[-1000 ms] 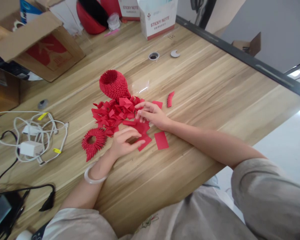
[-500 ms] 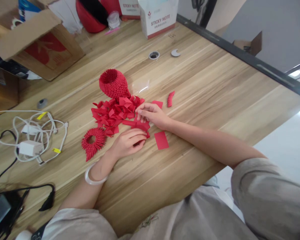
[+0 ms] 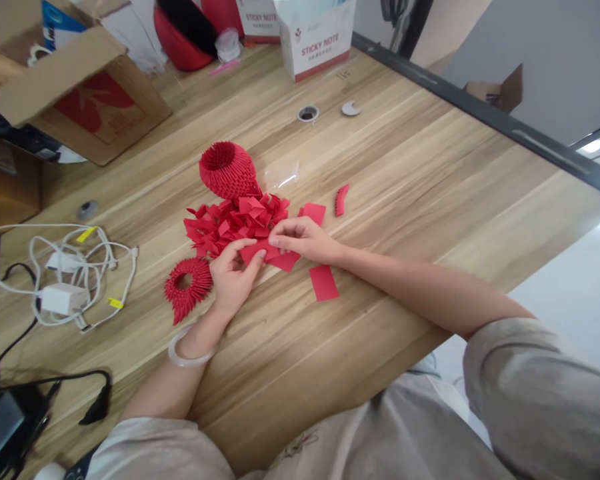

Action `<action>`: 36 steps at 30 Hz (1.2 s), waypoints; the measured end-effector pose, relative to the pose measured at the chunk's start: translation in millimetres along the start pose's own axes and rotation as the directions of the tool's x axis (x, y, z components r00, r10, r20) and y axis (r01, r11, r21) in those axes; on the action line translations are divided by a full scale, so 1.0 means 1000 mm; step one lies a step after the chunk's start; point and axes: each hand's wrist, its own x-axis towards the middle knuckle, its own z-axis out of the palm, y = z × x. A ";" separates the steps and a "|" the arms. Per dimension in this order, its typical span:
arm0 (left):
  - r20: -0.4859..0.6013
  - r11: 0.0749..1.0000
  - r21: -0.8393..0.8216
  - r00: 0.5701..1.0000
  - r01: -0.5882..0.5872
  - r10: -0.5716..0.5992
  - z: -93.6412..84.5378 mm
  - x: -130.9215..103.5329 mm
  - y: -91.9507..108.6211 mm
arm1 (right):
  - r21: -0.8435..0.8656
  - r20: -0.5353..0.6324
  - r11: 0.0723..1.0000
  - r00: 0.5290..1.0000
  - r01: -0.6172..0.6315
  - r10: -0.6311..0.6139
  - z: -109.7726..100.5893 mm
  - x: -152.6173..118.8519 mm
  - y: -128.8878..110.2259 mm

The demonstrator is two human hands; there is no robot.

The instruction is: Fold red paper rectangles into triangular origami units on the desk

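A big wooden table [image 3: 405, 180] holds everything. A brown cardboard box [image 3: 80, 100] sits far back on the left. In the middle lies a pile of folded red paper bits [image 3: 230, 223], touching a round red paper vase [image 3: 225, 168]. The left hand [image 3: 233, 277] and the right hand [image 3: 303, 239] both pinch one red paper piece [image 3: 275, 255], maybe two stacked, just beside the pile. A small red paper slip [image 3: 323, 282] lies near the right wrist.
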 end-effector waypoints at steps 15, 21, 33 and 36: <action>-0.082 0.962 -0.248 0.987 0.115 -0.139 0.002 0.006 -0.003 | -0.234 -0.059 0.968 0.993 0.087 -0.104 0.004 -0.006 0.007; 0.013 0.986 -0.154 0.998 -0.066 0.069 0.001 0.005 0.004 | -0.308 -0.076 0.944 0.986 0.116 -0.146 0.007 -0.012 0.017; -0.014 0.992 -0.085 0.995 -0.096 0.096 0.008 -0.004 0.026 | -0.078 -0.148 0.996 0.987 0.046 -0.057 0.011 -0.015 0.008; -0.148 0.968 -0.245 0.985 0.051 -0.090 0.012 -0.018 0.036 | -0.020 -0.078 1.000 0.997 -0.016 0.014 0.018 -0.021 0.003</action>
